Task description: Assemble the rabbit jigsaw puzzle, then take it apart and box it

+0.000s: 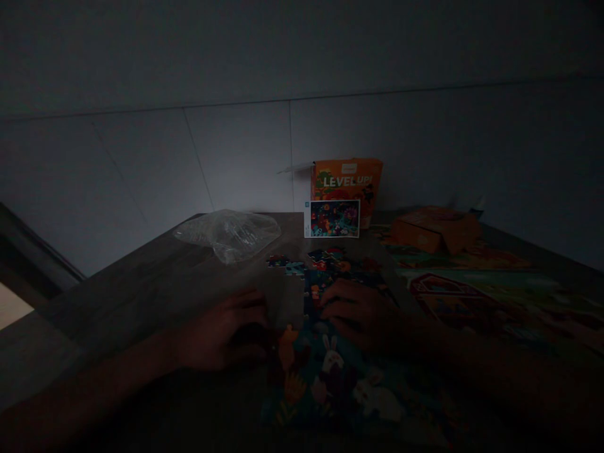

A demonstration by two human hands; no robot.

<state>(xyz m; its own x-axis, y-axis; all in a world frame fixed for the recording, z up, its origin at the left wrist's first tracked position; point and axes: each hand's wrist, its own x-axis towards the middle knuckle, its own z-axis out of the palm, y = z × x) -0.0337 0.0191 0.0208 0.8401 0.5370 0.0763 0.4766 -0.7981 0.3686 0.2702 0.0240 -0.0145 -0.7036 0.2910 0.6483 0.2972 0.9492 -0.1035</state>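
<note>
The scene is very dark. My left hand (224, 333) rests on the table by the left edge of a partly assembled jigsaw puzzle (333, 390) with white rabbits and an orange animal. Its fingers curve loosely, apart from the thumb, and I make out nothing in them. Over the puzzle's upper part lies my right hand (361, 311), palm down with fingers spread, touching the dark pieces beneath it; what its palm covers is hidden. Beyond the fingers are joined puzzle pieces (325, 258), with a small cluster of pieces (285, 264) to their left.
A picture card (335, 219) leans against an orange "LEVEL UP!" box (346, 179) at the back. On the left lies a crumpled clear plastic bag (231, 233). Another orange box (434, 229) and a colourful assembled picture (472, 302) are on the right. A pale wall (245, 157) stands behind the table.
</note>
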